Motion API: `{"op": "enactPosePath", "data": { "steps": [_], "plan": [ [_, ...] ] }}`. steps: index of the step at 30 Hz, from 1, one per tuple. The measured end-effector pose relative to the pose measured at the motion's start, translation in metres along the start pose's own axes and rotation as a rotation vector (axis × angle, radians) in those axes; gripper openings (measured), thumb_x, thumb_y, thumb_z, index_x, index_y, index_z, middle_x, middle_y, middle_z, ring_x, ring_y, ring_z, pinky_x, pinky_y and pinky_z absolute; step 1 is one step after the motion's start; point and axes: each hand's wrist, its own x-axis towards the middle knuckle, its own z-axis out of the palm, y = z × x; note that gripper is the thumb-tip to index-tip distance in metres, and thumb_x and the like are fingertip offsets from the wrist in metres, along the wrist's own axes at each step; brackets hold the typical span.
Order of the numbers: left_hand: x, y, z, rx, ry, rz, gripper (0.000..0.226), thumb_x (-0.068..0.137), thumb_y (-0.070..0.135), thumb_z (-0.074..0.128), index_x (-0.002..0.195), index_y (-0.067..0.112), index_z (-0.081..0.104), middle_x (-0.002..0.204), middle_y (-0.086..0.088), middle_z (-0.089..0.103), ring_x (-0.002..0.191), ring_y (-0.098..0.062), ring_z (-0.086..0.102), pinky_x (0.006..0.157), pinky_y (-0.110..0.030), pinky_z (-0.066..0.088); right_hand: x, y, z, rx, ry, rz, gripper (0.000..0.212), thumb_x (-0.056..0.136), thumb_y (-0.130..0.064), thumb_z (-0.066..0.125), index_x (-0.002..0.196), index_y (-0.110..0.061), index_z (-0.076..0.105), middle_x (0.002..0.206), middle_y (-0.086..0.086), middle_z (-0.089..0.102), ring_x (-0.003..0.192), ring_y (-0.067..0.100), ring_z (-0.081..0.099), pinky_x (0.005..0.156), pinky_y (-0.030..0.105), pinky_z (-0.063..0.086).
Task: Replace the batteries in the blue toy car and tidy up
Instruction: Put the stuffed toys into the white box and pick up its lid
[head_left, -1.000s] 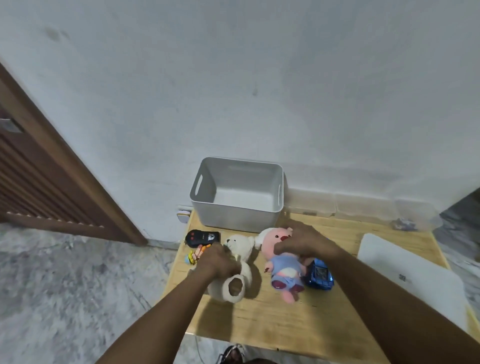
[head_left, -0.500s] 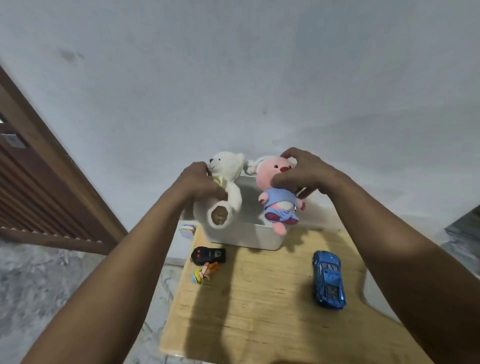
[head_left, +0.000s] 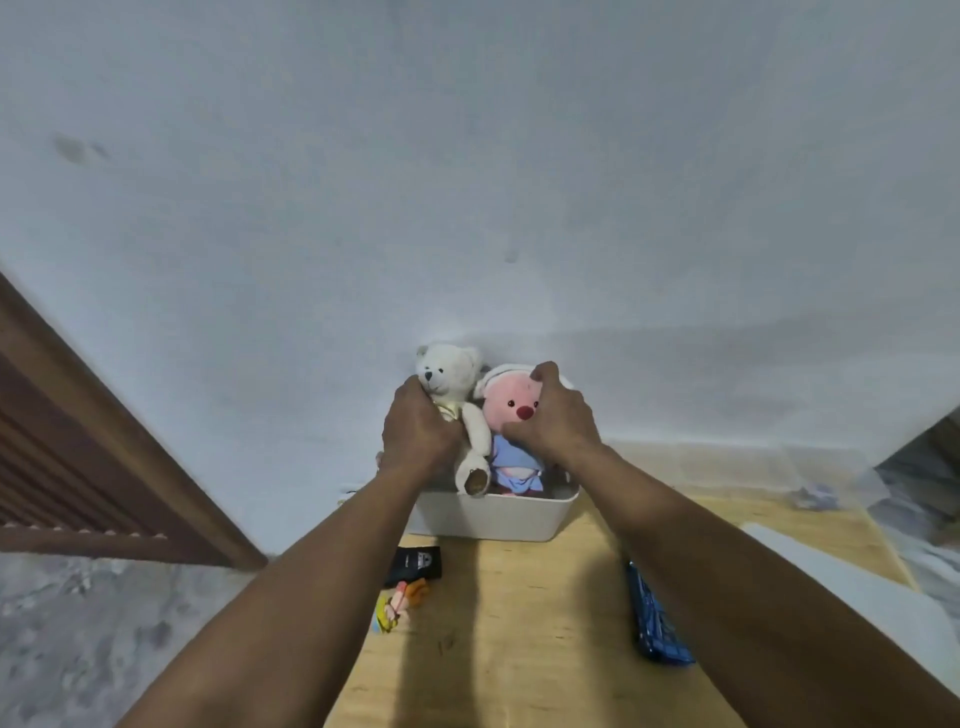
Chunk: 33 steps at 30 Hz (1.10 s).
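Hands (head_left: 421, 431) on plushies; blue toy car (head_left: 655, 621) lengthwise.

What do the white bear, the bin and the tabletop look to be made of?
White bear: soft plush, fuzzy pile, limp limbs. Bin: likely moulded plastic, smooth matte white with rounded corners. Tabletop: looks like light wood or bamboo, visible grain, low sheen.

Wood table (head_left: 530, 649); bin (head_left: 493, 517), car (head_left: 655, 629), remote (head_left: 415, 564).

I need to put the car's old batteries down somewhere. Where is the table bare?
Bare wood lies between the small figure and the blue toy car, in front of the white bin. The bin is crowded: both plush toys fill it.
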Motion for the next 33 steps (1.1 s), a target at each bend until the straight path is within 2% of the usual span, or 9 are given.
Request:
{"op": "enactPosePath", "data": {
  "steps": [4,7,11,16,21,23,27,30,33],
  "plan": [
    [0.002,-0.013,0.014,0.066,-0.057,-0.051,0.058,0.061,0.052,0.065,0.108,0.025,0.046,0.098,0.004,0.060,0.084,-0.023,0.061,0.072,-0.032,0.051,0.008,0.010,0.015,-0.055,-0.070,0.014,0.066,0.068,-0.031,0.078,0.122,-0.019,0.042,0.111,0.010,0.061,0.101,0.031,0.058,0.079,0.033,0.047],
    [0.008,-0.019,0.025,0.125,-0.097,-0.063,0.059,0.065,0.045,0.061,0.116,0.019,0.048,0.098,-0.003,0.064,0.089,-0.027,0.066,0.072,-0.031,0.051,0.017,0.014,0.022,-0.079,-0.094,0.013,0.060,0.068,-0.027,0.076,0.122,-0.017,0.050,0.115,0.010,0.062,0.107,0.030,0.057,0.080,0.030,0.044],
    [0.014,-0.025,0.036,0.232,-0.174,-0.127,0.060,0.081,0.025,0.062,0.133,0.005,0.038,0.118,-0.015,0.059,0.111,-0.033,0.060,0.086,-0.037,0.046,0.029,0.020,0.034,-0.148,-0.154,0.016,0.057,0.072,-0.027,0.075,0.125,-0.017,0.054,0.120,0.010,0.062,0.112,0.029,0.056,0.085,0.030,0.045],
    [0.028,-0.032,0.049,0.367,-0.292,-0.189,0.055,0.084,0.020,0.063,0.129,0.001,0.038,0.128,-0.018,0.057,0.120,-0.033,0.057,0.094,-0.036,0.046,0.040,0.030,0.057,-0.230,-0.231,0.032,0.054,0.080,-0.030,0.070,0.125,-0.011,0.047,0.123,0.015,0.060,0.117,0.033,0.054,0.091,0.035,0.045],
    [0.036,-0.041,0.056,0.428,-0.427,-0.203,0.039,0.089,0.023,0.054,0.123,0.006,0.062,0.128,-0.013,0.062,0.119,-0.028,0.059,0.093,-0.030,0.047,0.044,0.041,0.076,-0.271,-0.316,0.065,0.045,0.090,-0.021,0.060,0.129,-0.007,0.042,0.128,0.018,0.057,0.121,0.034,0.052,0.093,0.035,0.043],
    [0.038,-0.047,0.057,0.466,-0.471,-0.186,0.038,0.087,0.026,0.055,0.120,0.011,0.066,0.126,-0.011,0.063,0.117,-0.027,0.060,0.092,-0.030,0.048,0.044,0.044,0.080,-0.294,-0.325,0.083,0.043,0.091,-0.018,0.057,0.130,-0.007,0.043,0.131,0.020,0.054,0.123,0.036,0.050,0.096,0.036,0.043],
    [0.041,-0.048,0.055,0.507,-0.457,-0.128,0.043,0.086,0.033,0.055,0.119,0.007,0.064,0.123,-0.012,0.064,0.114,-0.027,0.062,0.090,-0.030,0.049,0.044,0.042,0.079,-0.349,-0.326,0.058,0.043,0.088,-0.014,0.055,0.128,-0.006,0.045,0.129,0.021,0.054,0.122,0.036,0.050,0.096,0.037,0.044],
    [0.037,-0.037,0.043,0.494,-0.424,-0.071,0.043,0.090,0.033,0.054,0.119,0.003,0.062,0.122,-0.013,0.064,0.114,-0.028,0.061,0.089,-0.030,0.049,0.043,0.032,0.069,-0.393,-0.274,-0.001,0.039,0.084,-0.018,0.060,0.120,-0.007,0.049,0.121,0.019,0.059,0.114,0.037,0.056,0.089,0.037,0.047],
    [0.039,-0.029,0.022,0.431,-0.346,-0.073,0.029,0.089,0.028,0.059,0.107,0.006,0.064,0.116,-0.015,0.065,0.109,-0.030,0.061,0.082,-0.030,0.047,0.041,0.018,0.058,-0.378,-0.223,-0.075,0.033,0.081,-0.019,0.060,0.113,-0.009,0.058,0.116,0.017,0.064,0.109,0.035,0.060,0.085,0.034,0.048]
  ]
}}
